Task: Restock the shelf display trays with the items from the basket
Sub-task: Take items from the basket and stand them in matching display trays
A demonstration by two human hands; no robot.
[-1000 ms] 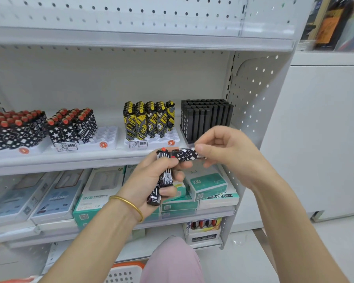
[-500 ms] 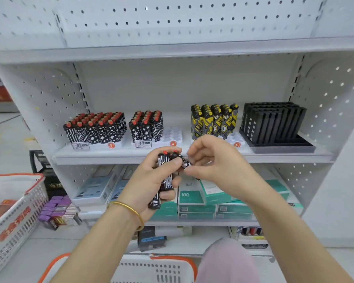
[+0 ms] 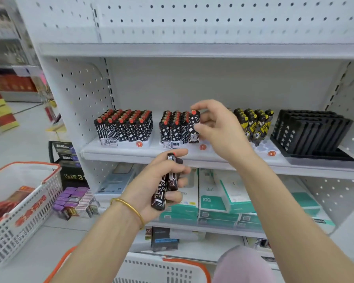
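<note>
Lighter (image 3: 193, 129), pinched at its top by the right hand (image 3: 219, 127), stands upright with its foot at the display tray (image 3: 204, 147), up and ahead of the left hand (image 3: 151, 184), which grips a few spare lighters (image 3: 168, 180) nearer the body.

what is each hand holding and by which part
The right hand pinches one patterned lighter by its red-capped upper end. The left hand grips the spare lighters around their middles.
</note>
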